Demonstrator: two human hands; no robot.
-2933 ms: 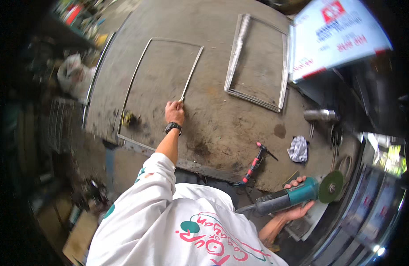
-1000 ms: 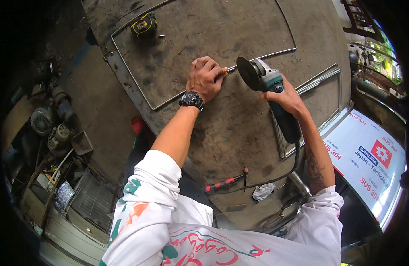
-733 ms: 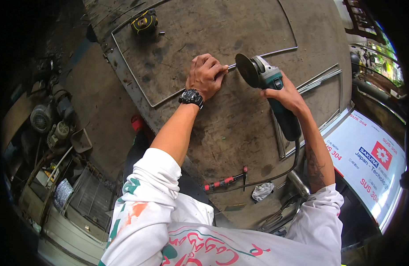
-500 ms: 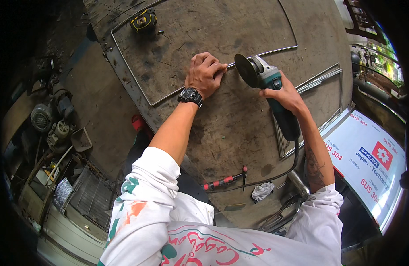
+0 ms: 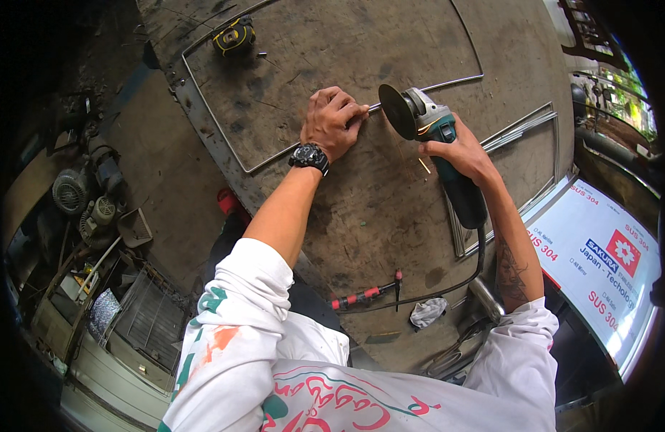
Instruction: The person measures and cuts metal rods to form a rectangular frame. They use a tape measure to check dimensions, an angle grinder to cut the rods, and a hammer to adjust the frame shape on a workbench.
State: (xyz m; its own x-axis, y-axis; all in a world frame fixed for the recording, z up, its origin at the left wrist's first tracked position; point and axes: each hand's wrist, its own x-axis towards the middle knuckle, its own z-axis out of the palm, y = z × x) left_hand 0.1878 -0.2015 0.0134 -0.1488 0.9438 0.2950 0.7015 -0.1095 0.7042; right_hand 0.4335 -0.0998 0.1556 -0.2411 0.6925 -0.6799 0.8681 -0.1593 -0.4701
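Note:
My left hand [image 5: 332,121], with a black watch at the wrist, is closed round a thin metal rod that forms one side of a bent rectangular frame [image 5: 214,115] lying on the worktable [image 5: 332,216]. In my right hand [image 5: 458,150] is a teal angle grinder [image 5: 458,183], gripped by its body. Its dark cutting disc [image 5: 397,111] stands on edge at the rod, just right of my left fingertips. Small orange sparks [image 5: 423,131] show beside the disc and below it. The exact contact point is hidden behind the disc.
A yellow-black tape measure [image 5: 234,36] lies at the far left of the table. More thin metal frames [image 5: 523,133] are stacked on the right, near a film-covered sheet [image 5: 599,252]. A red-handled hammer [image 5: 368,294], the grinder's cord [image 5: 447,291] and a white rag [image 5: 427,312] lie close to me.
The grinder has shifted slightly left and its disc has turned a little. Orange sparks now come off near the disc. My left hand has stayed in place on the rod.

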